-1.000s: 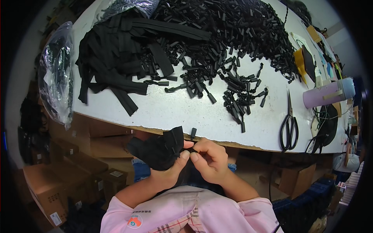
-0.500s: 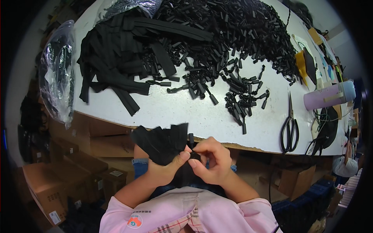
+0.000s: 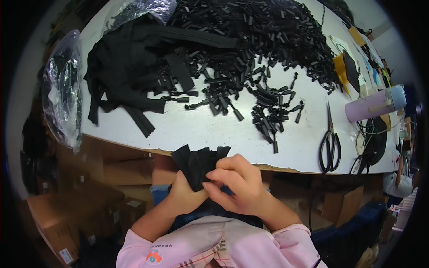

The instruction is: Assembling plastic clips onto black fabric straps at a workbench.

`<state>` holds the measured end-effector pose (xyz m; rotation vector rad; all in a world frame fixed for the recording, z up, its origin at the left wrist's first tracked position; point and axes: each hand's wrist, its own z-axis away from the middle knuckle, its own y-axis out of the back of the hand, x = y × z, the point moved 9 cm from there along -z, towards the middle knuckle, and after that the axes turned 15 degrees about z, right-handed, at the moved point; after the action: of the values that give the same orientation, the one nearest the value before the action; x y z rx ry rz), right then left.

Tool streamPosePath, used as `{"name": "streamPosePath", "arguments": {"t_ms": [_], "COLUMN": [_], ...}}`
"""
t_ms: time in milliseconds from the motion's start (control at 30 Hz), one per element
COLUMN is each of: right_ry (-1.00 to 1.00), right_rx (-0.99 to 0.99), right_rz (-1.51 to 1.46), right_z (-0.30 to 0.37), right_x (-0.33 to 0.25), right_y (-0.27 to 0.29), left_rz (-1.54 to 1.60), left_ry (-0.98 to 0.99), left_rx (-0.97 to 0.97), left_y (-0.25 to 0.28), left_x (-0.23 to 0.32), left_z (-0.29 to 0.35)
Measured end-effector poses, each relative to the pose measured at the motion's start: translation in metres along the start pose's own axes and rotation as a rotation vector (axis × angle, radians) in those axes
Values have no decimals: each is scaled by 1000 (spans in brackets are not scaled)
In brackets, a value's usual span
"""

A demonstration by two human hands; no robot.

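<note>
I'm looking down at both hands working just below the near edge of the white table (image 3: 201, 134). My left hand (image 3: 185, 194) is gripping a bunch of black fabric strips (image 3: 196, 163) from underneath, fingers curled and pressed around it, with the strip ends fanning up past the table edge. My right hand (image 3: 239, 183) is sitting against the bunch from the right, its fingers bent and pinching the fabric near the middle; I cannot tell whether anything small is caught between the fingertips. On the table, a heap of black strips (image 3: 129, 80) is lying at the far left, and a wide scatter of small black pieces (image 3: 250, 58) is spreading across the middle. Black scissors (image 3: 330, 143) are lying shut to the right, near a lilac bottle (image 3: 373, 105) on its side.
</note>
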<state>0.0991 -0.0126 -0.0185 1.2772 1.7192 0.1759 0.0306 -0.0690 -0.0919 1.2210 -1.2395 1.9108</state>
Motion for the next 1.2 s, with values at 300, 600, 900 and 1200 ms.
{"name": "streamPosePath", "arguments": {"t_ms": [300, 600, 900, 1200], "right_ry": [-597, -645, -291, -367], "right_rx": [-256, -196, -45, -151], "right_rz": [-950, -770, 826, 728], "right_z": [40, 44, -22, -14], "right_x": [37, 47, 79, 89], "right_y": [-33, -34, 21, 36], "left_rz": [172, -434, 281, 253], "left_ry": [-122, -691, 34, -26], "left_rx": [-139, -203, 235, 233], "left_y": [3, -15, 26, 19], "left_x": [-3, 38, -25, -15], "left_z": [6, 19, 9, 5]}}
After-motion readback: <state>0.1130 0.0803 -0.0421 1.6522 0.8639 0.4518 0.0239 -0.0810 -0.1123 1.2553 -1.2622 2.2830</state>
